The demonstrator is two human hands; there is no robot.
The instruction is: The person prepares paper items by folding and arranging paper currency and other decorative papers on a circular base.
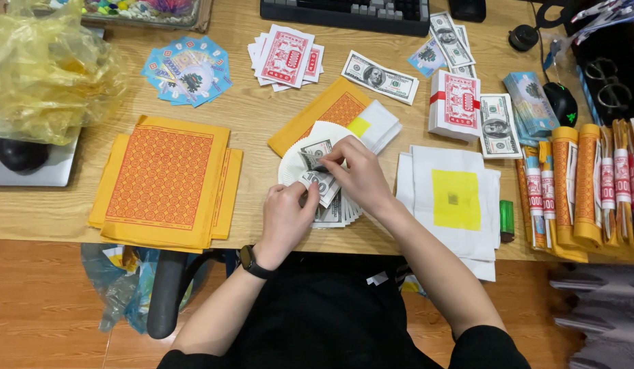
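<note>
Two hands work a grey paper banknote (321,183) over the round white fan of notes (310,171): left hand (288,217) and right hand (356,174) fingers pinch it; seating it squarely in the fan seems next.

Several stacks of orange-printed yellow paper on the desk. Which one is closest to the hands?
The small yellow stack just above the hands, partly under the white paper fan. The big yellow stack lies apart, further left.

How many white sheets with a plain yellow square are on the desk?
2: a small folded one above the right hand, partly covered, and a large stack to its right. More may lie underneath.
</note>
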